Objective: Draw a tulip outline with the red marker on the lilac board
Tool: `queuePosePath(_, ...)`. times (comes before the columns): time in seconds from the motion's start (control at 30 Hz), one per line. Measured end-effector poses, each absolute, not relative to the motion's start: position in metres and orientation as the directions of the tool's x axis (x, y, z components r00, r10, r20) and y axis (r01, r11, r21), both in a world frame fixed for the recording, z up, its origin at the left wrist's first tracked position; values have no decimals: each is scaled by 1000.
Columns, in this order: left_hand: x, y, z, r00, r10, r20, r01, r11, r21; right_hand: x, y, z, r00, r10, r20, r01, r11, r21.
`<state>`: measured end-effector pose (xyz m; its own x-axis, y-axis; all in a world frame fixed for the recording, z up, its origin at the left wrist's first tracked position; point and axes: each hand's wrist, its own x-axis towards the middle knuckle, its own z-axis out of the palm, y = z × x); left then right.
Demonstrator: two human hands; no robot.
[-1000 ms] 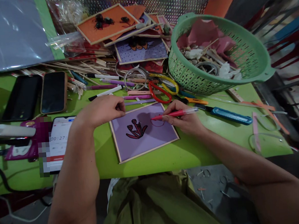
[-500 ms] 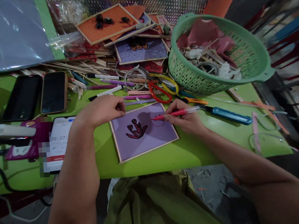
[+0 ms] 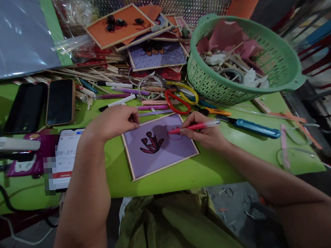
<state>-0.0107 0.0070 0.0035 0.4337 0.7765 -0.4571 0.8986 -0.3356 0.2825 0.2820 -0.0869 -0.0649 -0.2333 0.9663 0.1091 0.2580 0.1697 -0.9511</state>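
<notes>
While the right hand (image 3: 204, 134) pinches a red pen (image 3: 194, 127) between its fingers, the pen's tip touches the purple card (image 3: 159, 145), just beside a small red loop drawn to the right of a dark red flower sketch (image 3: 152, 143). That card, edged with pale wooden sticks, lies flat on the green surface (image 3: 241, 152) near the person, between the two forearms. The left hand (image 3: 113, 122) rests on the card's far left corner with its fingers curled loosely closed, gripping nothing that can be seen (the fingertips press down on the frame's edge).

Just beyond the card lie several markers (image 3: 129, 91), a red pair of scissors (image 3: 177, 102) and a yellow pair beside it. To the right of the pen, a blue utility knife (image 3: 252, 127) lies on the surface. Farther right stands a green basket (image 3: 274, 59) holding pink paper and scraps. At the far middle, an orange card (image 3: 119, 25) and other decorated cards are stacked. On the left lie two dark phones (image 3: 42, 104), and nearer, a lit phone (image 3: 67, 155) showing a timer.
</notes>
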Motion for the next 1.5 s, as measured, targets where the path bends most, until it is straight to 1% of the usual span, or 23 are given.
queuePosePath(0.17,-13,8,1,470,772,-427,881,-378,285,282,-88,-63,-227,970,84,270,146,-952)
queuePosePath(0.33,-12,7,4,449,778,-440,890,-350,291,281,-87,-65,-221,969,109,264,167,-950)
queuePosePath(0.57,-10,5,6,415,782,-465,908,-326,262,281,-89,-60,-260,964,61,263,132,-956)
queuePosePath(0.83,-10,6,6,426,775,-467,903,-331,273,281,-90,-60,-251,965,73,223,131,-966)
queuePosePath(1.03,-11,6,5,446,776,-445,893,-352,281,281,-90,-57,-244,969,45,243,106,-964)
queuePosePath(1.17,-11,6,4,436,776,-455,898,-342,277,282,-90,-55,-248,968,35,237,96,-967)
queuePosePath(1.33,-11,7,4,448,778,-441,892,-354,283,281,-90,-57,-227,972,58,213,108,-971)
queuePosePath(1.5,-13,9,2,459,773,-439,887,-372,273,280,-90,-57,-243,970,32,216,86,-973)
